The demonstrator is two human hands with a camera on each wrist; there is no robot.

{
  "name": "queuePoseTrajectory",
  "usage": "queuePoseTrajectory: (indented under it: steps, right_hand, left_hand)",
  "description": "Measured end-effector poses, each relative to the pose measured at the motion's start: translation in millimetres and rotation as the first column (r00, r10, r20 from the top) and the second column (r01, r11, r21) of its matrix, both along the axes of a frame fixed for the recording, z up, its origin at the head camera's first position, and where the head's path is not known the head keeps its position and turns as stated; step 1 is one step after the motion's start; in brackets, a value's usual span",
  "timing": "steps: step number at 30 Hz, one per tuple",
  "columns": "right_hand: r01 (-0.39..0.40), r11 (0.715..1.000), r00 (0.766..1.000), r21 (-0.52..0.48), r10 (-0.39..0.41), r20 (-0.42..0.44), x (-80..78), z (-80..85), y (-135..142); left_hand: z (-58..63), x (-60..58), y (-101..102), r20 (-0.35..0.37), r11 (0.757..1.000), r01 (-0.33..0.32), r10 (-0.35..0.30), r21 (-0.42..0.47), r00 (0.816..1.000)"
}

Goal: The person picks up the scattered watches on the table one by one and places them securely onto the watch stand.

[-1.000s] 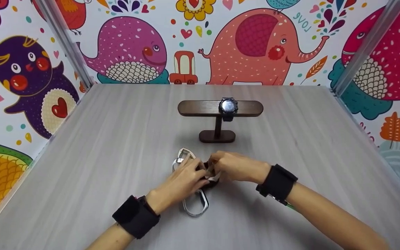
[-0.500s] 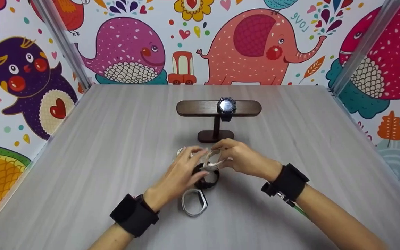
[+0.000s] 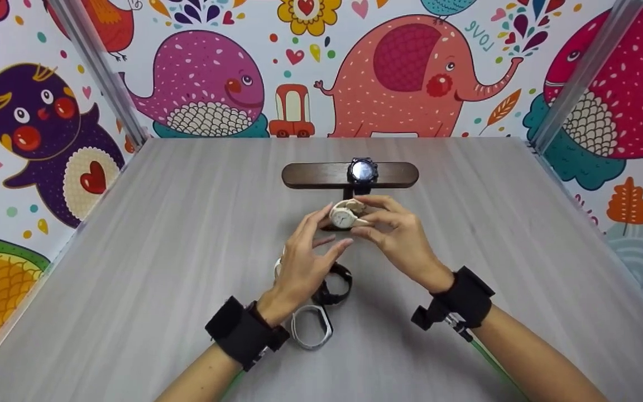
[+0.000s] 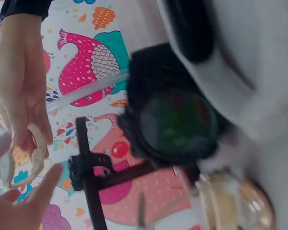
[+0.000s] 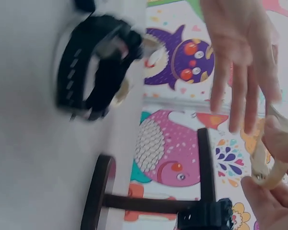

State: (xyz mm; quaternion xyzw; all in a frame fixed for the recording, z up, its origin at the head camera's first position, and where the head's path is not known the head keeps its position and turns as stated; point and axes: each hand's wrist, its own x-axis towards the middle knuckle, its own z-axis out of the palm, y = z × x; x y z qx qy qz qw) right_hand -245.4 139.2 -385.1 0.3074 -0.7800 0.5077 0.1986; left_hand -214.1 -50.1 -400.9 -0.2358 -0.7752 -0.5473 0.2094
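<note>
- Pinching a small cream-strapped wristwatch with a round pale dial (image 3: 343,218): the right hand (image 3: 397,237), thumb on the near side, fingers on the far side, gripping the strap at its right.
- Cream watch is up off the grey wood-grain table (image 3: 187,223), mid-scene, dial toward the near side, strap looped behind it.
- Left hand (image 3: 302,251) spread, thumb well apart from the fingers; one fingertip right at the cream watch's left edge, can't tell if touching.
- Dark brown wooden T-shaped stand (image 3: 310,175) just beyond the cream watch, upright on the far half of the table.
- Chunky black watch with a round shiny face (image 3: 362,171) strapped round the stand's bar, slightly right of its middle.
- Second black watch (image 3: 338,285) on its side on the table, near side of the hands, strap closed in a loop.
- Slim white wristband with a dark face (image 3: 311,328) on its side just beside it, nearer; contact unclear.
- Pale watch with a rose-gold rim (image 4: 259,206) beside the second black watch, blurred in the left wrist view.
- Black cuffs (image 3: 455,297) on both wrists; cartoon-animal wall panels (image 3: 399,72) at far, left and right.
</note>
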Motion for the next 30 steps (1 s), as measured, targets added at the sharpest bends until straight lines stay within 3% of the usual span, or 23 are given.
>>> queuePoseTrajectory:
  steps: [6, 13, 20, 26, 30]
  right_hand:
    - [0.017, 0.99, 0.992, -0.139, 0.001, 0.126, 10.2, 11.2, -6]
    - [0.033, 0.972, 0.993, -0.233, -0.005, 0.12, 19.1, 11.0, -11]
    - [0.036, 0.959, 0.991, -0.28, 0.003, 0.135, 27.8, 6.2, -17]
    - [-0.004, 0.96, 0.991, -0.281, 0.042, 0.129, 33.0, -4.9, -19]
    - [-0.065, 0.966, 0.99, -0.251, 0.094, 0.104, 36.2, -10.2, -17]
  left_hand:
    - [10.0, -2.3, 11, -0.124, 0.997, -0.008, 0.018, 0.082, 0.992]
    - [19.8, -5.3, 16, -0.135, 0.999, 0.016, -0.01, 0.045, 0.991]
    - [29.8, -8.7, 20, -0.15, 0.995, 0.093, -0.085, 0.043, 0.985]
    - [36.3, -14.0, 15, -0.233, 0.992, 0.102, -0.116, -0.071, 0.966]
    - [40.4, -15.8, 7, -0.259, 0.978, 0.138, -0.175, -0.154, 0.95]
